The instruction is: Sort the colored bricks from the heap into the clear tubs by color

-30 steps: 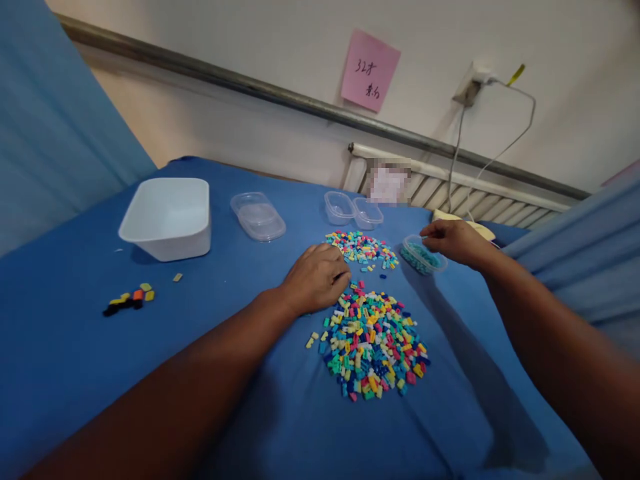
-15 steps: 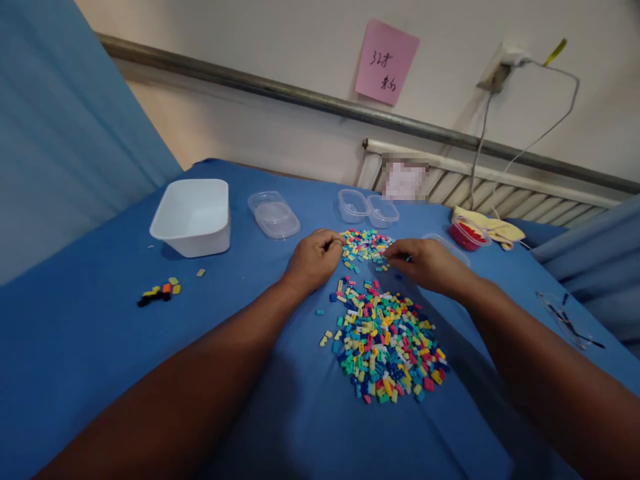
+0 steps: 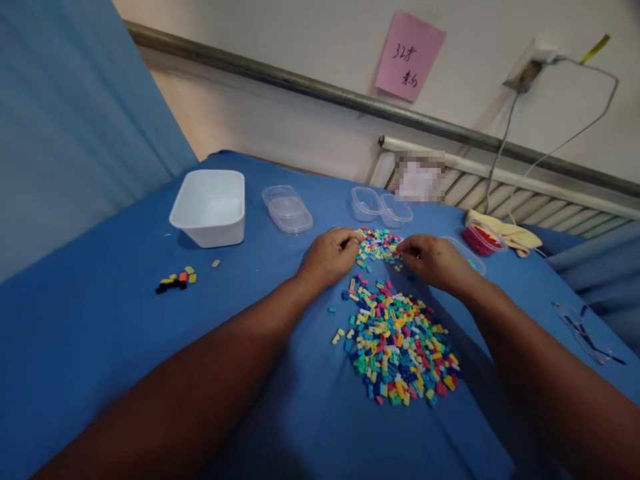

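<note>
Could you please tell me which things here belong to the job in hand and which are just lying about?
Likely belong: far brick pile; near brick pile; tub of red pieces; clear tubs.
Likely lying about: eyeglasses; yellow cloth.

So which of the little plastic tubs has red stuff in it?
The red-filled tub by the yellow cloth, beyond the right hand. No other tub shows red; the half-hidden tub behind that hand shows some turquoise.
</note>
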### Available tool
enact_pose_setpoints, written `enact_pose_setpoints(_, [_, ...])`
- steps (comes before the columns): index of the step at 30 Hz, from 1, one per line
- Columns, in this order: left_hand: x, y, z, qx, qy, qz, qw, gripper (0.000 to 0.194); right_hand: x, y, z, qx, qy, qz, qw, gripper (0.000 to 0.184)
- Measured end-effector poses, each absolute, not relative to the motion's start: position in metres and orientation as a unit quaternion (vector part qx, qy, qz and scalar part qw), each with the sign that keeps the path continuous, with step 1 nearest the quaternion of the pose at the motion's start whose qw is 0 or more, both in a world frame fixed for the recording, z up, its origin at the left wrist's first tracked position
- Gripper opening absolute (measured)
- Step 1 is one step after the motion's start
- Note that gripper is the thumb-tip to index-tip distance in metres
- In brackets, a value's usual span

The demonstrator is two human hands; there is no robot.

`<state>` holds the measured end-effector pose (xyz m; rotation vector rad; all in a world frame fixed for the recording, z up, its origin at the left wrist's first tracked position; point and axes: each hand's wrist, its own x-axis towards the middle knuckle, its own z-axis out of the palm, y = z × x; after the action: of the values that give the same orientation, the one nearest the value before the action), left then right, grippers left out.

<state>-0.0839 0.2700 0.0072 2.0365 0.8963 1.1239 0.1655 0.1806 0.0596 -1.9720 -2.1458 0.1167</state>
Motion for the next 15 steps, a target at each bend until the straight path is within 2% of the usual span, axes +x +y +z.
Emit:
enact_pose_setpoints(6, [-0.083,0.269,0.008,0.769,0.346,0.426,0.327,0.025,0.158,0.190,0.059,-0.644,-0.758,0.069,0.074,0.026])
enact_pose_setpoints(12, [-0.084,0.267,0.011,0.771,0.347,0.419,0.331,0.024,0.152,0.187,0.063,-0.634,-0.767,0.077,0.054,0.019])
enact_pose_setpoints(15, [-0.083,0.267,0.011,0.774,0.345,0.419,0.327,0.024,0.153,0.190,0.063,-0.635,-0.767,0.076,0.051,0.022])
